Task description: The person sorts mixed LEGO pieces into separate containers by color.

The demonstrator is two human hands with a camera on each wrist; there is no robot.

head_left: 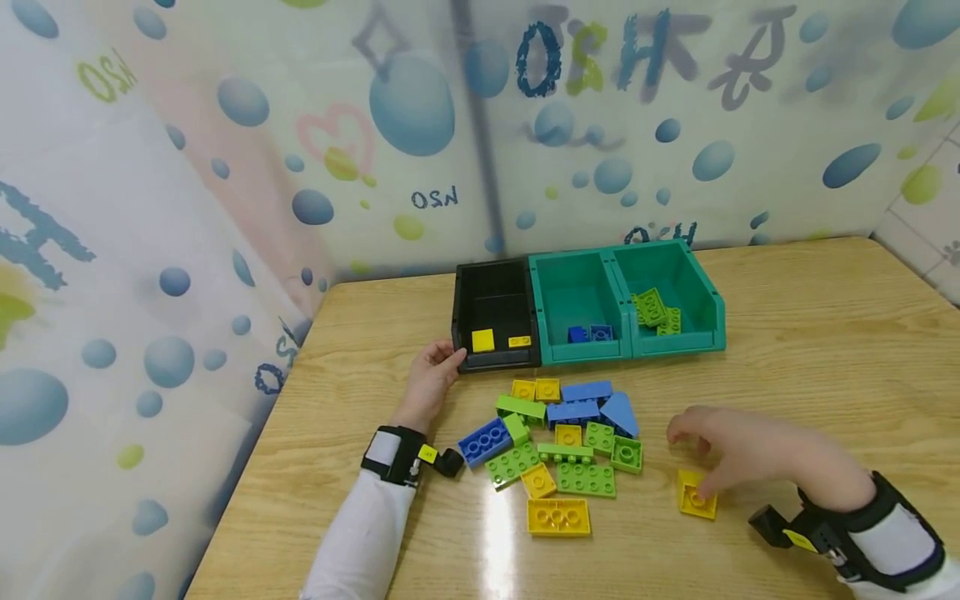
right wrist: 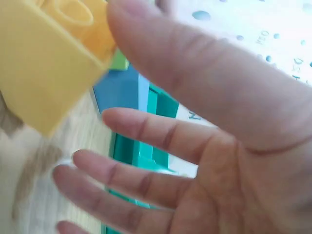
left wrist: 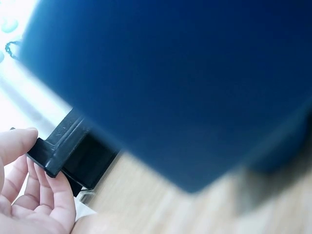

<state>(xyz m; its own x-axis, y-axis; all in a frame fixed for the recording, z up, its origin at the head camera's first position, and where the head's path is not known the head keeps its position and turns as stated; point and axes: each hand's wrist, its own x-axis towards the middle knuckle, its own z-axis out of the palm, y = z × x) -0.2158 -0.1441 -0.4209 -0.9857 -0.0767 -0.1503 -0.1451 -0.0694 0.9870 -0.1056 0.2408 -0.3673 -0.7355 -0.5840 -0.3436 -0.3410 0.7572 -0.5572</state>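
Note:
My left hand [head_left: 426, 385] grips the front left corner of the black bin [head_left: 495, 360], thumb on top and fingers below, as the left wrist view shows. Two yellow bricks [head_left: 483, 340] lie inside that bin. On the right, my right hand [head_left: 750, 454] is over a yellow brick [head_left: 697, 494], hollow side up. Its thumb [right wrist: 185, 63] is at the brick, while the other fingers [right wrist: 131, 178] are spread and stand apart from it. Between the hands lies a loose group of blue, green and yellow bricks, among them a long yellow brick [head_left: 558, 517] nearest me.
Two teal bins adjoin the black one: the middle bin [head_left: 573, 287] holds blue bricks [head_left: 590, 334], the right bin [head_left: 675, 267] green bricks [head_left: 655, 311]. They stand on a wooden table [head_left: 810, 333] before a patterned curtain [head_left: 420, 217]. A dark blue shape [left wrist: 170, 87] fills much of the left wrist view.

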